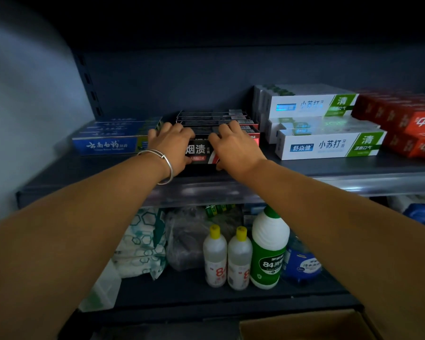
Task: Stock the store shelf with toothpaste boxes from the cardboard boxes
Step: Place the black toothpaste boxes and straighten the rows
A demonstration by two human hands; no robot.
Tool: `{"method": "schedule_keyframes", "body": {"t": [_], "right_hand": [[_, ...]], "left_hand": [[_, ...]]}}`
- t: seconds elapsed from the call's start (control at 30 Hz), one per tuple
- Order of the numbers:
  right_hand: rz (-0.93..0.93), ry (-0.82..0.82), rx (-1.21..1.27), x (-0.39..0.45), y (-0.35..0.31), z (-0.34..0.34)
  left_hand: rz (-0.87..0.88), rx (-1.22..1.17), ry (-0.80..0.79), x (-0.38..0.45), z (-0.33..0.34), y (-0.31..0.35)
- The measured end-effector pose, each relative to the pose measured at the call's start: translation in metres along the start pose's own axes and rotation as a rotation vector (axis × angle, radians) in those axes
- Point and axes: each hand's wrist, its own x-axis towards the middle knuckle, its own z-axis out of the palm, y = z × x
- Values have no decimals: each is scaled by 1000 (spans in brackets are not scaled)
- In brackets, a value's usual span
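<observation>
Black toothpaste boxes (pixel 198 150) stand in a row on the dark shelf (pixel 84 168), several deep toward the back. My left hand (pixel 172 146), with a silver bangle on the wrist, grips the left end of the front black box, fingers over its top and thumb at its front. My right hand (pixel 233 146) grips the right end of the same box in the same way. Blue toothpaste boxes (pixel 108 143) sit to the left, white-and-green ones (pixel 326 146) stacked to the right, red ones (pixel 412 128) at the far right.
On the lower shelf stand two small yellow-capped bottles (pixel 227 258), a green-labelled white bottle (pixel 269 251), a blue bottle (pixel 302 263) and wrapped packs (pixel 142 244). A cardboard box (pixel 304 326) shows at the bottom edge.
</observation>
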Motion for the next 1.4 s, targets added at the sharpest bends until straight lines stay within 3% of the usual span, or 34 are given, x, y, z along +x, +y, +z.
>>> {"method": "schedule_keyframes", "body": {"t": [1.4], "right_hand": [[42,21,38,-3,-1,-3]], "left_hand": [[-105,-6,99,9,24,-7]]}}
